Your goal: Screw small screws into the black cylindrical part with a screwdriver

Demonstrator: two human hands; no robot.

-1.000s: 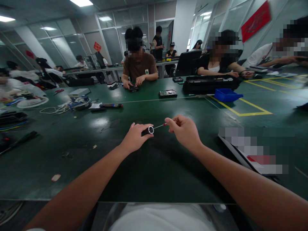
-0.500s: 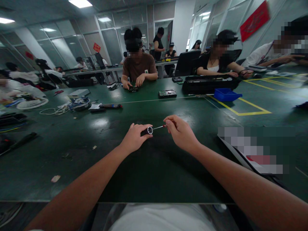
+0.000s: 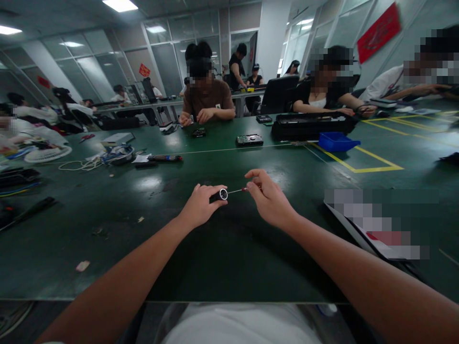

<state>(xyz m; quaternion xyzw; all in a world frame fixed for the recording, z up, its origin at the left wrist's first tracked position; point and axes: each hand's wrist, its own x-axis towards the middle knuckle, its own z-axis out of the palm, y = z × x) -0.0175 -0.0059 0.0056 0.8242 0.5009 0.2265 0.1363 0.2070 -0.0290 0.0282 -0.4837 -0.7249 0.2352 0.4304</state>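
At twelve o'clock, left hand (image 3: 196, 206) grips a black, silver-rimmed cylinder (image 3: 217, 196), right hand (image 3: 271, 199) a red-handled, probably metal screwdriver (image 3: 244, 189).

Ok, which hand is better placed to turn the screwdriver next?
Probably the right hand: it grips the red-handled screwdriver, whose thin shaft points at the dark cylinder. The left hand is occupied, holding that cylinder.
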